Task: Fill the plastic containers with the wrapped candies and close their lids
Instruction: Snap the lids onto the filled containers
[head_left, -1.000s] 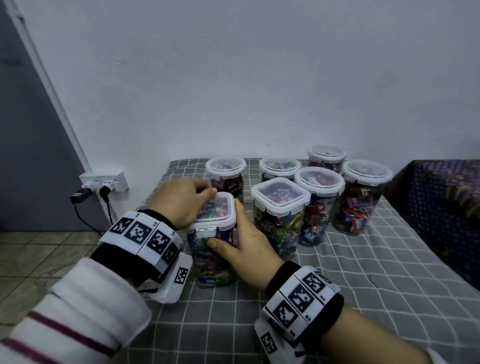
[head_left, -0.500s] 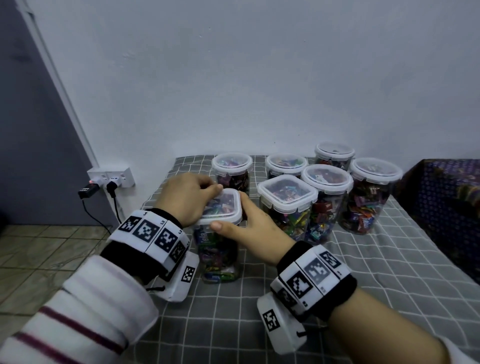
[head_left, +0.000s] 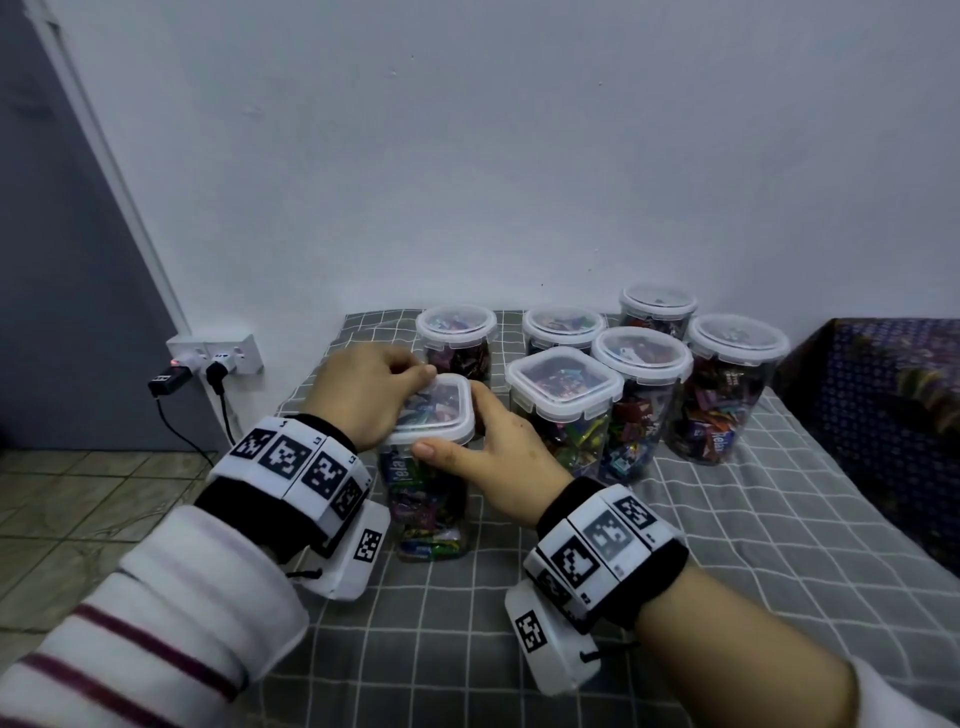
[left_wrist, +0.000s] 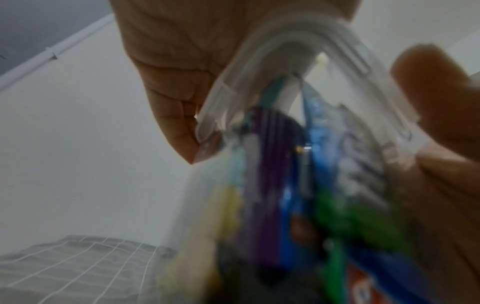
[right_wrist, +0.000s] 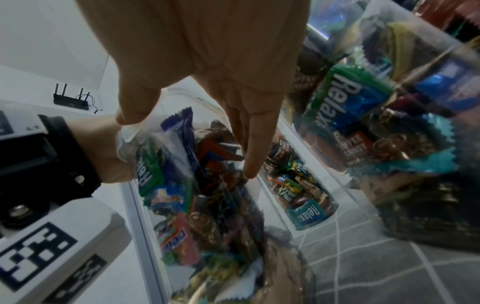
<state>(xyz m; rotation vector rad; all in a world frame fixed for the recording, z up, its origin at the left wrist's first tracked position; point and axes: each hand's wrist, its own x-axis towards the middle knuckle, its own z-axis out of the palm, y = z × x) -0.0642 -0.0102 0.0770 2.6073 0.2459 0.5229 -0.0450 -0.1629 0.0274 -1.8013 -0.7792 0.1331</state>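
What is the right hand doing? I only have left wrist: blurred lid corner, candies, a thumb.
Observer: In the head view the right hand has its thumb on the near edge of the lid, with fingers down the right side of the square container.
Operator: Container on the table?
Observer: It looks so, upright on the grey checked cloth. The left hand grips the lid's far-left corner.
Operator: Others done?
Observer: Six other containers stand behind and to the right, all filled and lidded.
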